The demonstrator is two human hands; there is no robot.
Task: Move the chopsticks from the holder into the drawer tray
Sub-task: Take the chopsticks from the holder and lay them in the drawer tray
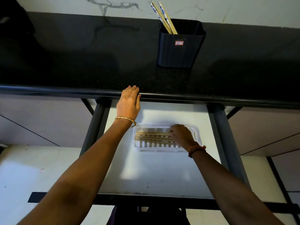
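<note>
The dark ribbed holder point(180, 46) stands on the black counter point(81, 62) and carries a small red-bordered white label point(179, 43) with handwriting that looks like "61". A few chopsticks in the holder point(164, 17) lean up and to the left out of its left corner, their upper ends patterned in blue and white. Below the counter edge the drawer point(162, 172) is pulled open, and the white slotted tray point(165, 138) sits on its pale floor near the back. Chopsticks in the tray point(152, 136) lie flat, long axis running left to right across the slots. The right hand point(181, 135) is down in the tray, fingers curled around their right ends. The left hand point(129, 103) rests flat and unclenched on the counter edge, grasping nothing, a gold bangle point(125, 120) at the wrist.
</note>
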